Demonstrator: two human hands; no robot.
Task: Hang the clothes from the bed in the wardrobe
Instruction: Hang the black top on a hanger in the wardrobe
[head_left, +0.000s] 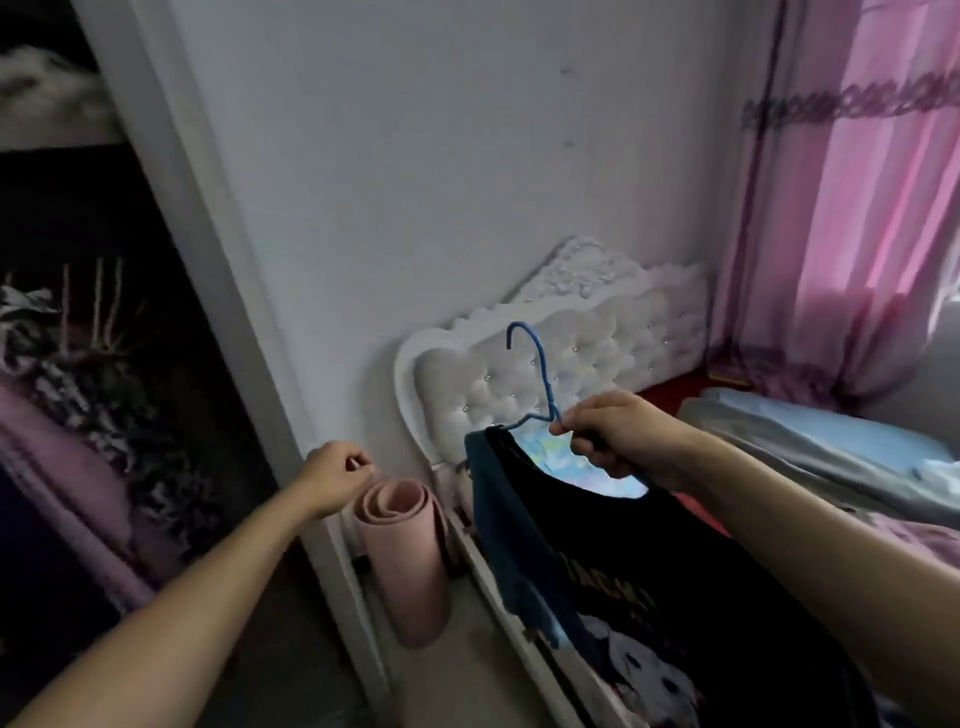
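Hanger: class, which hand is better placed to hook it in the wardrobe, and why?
Right. The right hand grips the hanger with the shirt on it; the left hand is off it, though nearer the wardrobe.

The bed (670, 392) is lying along the right of the frame, its white tufted headboard (571, 358) standing against the wall (441, 182). A pale blue folded quilt (831, 447) is lying on it. On the floor (462, 675) at lower centre, a pink rolled mat (410, 561) is standing upright, just beside the bed.
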